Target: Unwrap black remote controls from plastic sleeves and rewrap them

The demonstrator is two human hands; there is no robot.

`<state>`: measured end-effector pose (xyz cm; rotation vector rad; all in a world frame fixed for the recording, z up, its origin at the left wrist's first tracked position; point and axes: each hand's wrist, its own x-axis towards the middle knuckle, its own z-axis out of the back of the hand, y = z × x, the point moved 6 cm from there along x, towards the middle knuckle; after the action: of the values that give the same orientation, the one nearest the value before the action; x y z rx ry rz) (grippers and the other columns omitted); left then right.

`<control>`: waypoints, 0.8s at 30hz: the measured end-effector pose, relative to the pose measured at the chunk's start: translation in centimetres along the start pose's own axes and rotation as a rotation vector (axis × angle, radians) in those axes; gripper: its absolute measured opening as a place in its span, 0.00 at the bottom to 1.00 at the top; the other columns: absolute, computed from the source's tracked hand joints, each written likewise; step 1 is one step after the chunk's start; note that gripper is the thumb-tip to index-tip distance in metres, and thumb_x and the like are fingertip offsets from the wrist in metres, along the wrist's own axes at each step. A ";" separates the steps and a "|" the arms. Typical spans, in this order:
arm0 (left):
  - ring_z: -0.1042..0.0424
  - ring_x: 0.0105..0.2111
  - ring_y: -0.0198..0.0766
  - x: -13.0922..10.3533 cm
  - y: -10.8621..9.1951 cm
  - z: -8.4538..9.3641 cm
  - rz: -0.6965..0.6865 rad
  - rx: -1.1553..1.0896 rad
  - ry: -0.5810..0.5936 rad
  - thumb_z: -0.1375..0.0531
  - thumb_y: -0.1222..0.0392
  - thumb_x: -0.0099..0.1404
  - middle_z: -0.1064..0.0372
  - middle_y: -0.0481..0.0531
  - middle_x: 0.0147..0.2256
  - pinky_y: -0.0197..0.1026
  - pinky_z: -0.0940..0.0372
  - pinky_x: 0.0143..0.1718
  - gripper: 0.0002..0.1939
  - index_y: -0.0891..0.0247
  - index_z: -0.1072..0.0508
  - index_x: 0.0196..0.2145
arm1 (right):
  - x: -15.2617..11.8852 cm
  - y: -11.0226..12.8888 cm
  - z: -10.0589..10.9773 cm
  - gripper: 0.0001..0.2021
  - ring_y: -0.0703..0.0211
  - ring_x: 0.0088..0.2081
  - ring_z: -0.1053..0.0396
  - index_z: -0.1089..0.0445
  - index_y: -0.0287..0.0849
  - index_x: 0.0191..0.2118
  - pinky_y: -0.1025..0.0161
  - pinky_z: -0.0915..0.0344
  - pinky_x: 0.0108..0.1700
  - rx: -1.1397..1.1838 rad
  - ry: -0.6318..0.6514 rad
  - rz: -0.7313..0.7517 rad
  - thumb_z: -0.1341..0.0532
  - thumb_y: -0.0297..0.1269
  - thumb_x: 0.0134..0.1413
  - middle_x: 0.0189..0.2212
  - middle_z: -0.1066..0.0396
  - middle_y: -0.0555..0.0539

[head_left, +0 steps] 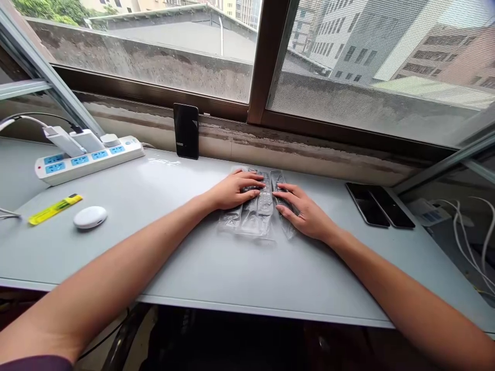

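Several remote controls (pixel 265 200) in clear plastic bags lie side by side on the desk, their long sides running away from me. My left hand (pixel 236 188) rests flat across the left ones, fingers stretched to the right and partly covering them. At the right end, a bagged remote control (pixel 277 179) lies slightly apart and tilted. Against its right side are the fingertips of my right hand (pixel 305 210), spread and pointing left. Part of that remote is hidden under the fingers.
A black phone (pixel 186 131) leans upright against the wall below the window. On the left are a power strip (pixel 93 161) with plugged chargers, a yellow packet (pixel 56 209) and a white oval case (pixel 90 217). Two dark phones (pixel 379 205) and white cables (pixel 462 232) are on the right.
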<state>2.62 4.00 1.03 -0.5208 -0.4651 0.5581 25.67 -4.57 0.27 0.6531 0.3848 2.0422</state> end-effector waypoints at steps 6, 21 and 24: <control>0.33 0.76 0.56 0.0 0.1 0.0 0.003 0.000 0.003 0.42 0.43 0.81 0.29 0.57 0.75 0.66 0.55 0.83 0.25 0.55 0.16 0.63 | 0.0 0.0 0.0 0.22 0.35 0.78 0.35 0.26 0.54 0.71 0.30 0.36 0.79 0.001 0.002 0.008 0.39 0.51 0.81 0.76 0.34 0.38; 0.33 0.76 0.56 0.0 0.0 0.0 -0.001 0.004 0.002 0.42 0.42 0.81 0.30 0.56 0.75 0.66 0.55 0.83 0.24 0.53 0.16 0.64 | 0.0 0.1 0.0 0.22 0.34 0.78 0.36 0.26 0.57 0.72 0.30 0.37 0.79 -0.001 0.011 -0.001 0.40 0.52 0.81 0.76 0.35 0.39; 0.33 0.76 0.56 0.0 0.0 0.0 -0.001 0.006 0.002 0.42 0.43 0.81 0.29 0.57 0.75 0.66 0.55 0.83 0.24 0.54 0.16 0.63 | 0.0 0.2 0.1 0.22 0.34 0.78 0.36 0.26 0.56 0.72 0.30 0.37 0.79 -0.001 0.008 0.003 0.40 0.52 0.81 0.76 0.35 0.38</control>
<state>2.60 3.97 1.03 -0.5149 -0.4619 0.5577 25.58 -4.65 0.43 0.6453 0.3873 2.0488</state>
